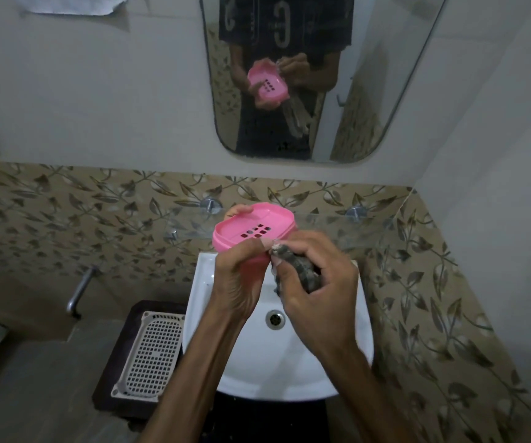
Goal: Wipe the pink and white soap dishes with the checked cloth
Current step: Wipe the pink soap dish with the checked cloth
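Note:
My left hand (241,276) grips the pink soap dish (251,228) from below, over the back of the white basin, its slotted top tilted toward me. Fingertips of that hand show at the dish's far left rim. My right hand (315,282) holds the bunched dark checked cloth (302,270) right beside the dish's near right edge, with a corner of cloth pinched where both hands meet. The white soap dish is not seen in the head view.
A white wash basin (347,340) with a metal drain (275,318) lies under my hands. A white perforated tray (152,350) sits on a dark stool at the left. A wall tap (80,292) juts out at left. A glass shelf (328,223) and a mirror (385,91) hang above.

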